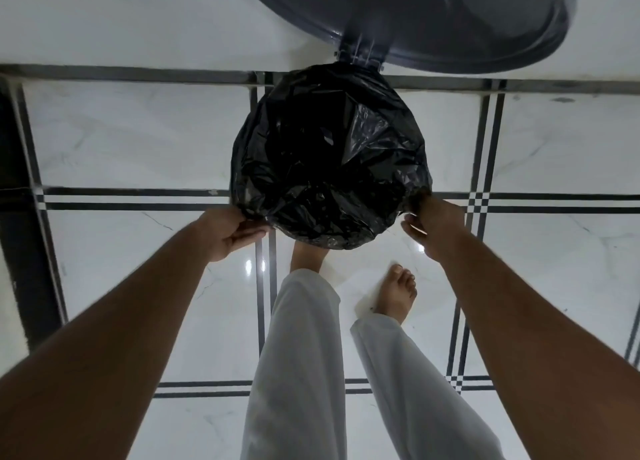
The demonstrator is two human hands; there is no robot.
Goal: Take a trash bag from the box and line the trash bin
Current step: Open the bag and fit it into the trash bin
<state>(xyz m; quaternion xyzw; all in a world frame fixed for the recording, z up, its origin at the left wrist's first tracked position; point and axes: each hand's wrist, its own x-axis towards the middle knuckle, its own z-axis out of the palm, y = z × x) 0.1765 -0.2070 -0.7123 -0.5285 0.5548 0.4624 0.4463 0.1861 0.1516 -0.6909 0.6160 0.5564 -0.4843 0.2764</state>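
Bag [329, 155] is lying draped over the bin's mouth, lid [433, 16] standing raised behind. Left hand [228, 233] is pinching the bag's near-left edge; right hand [433, 222] is gripping its near-right edge. Bare feet are standing on tiled floor [138, 141].

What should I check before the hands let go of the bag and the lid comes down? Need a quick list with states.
1. Trash bag spread over the bin mouth: ok.
2. Left hand pinching the bag's near-left edge: ok.
3. Right hand gripping the near-right edge: ok.
4. Lid swung up, clear of the bag: ok.
5. Bag edge folded down all round the rim, hinge side included: cannot tell.
6. Foot on the pedal: cannot tell, bag hides it.
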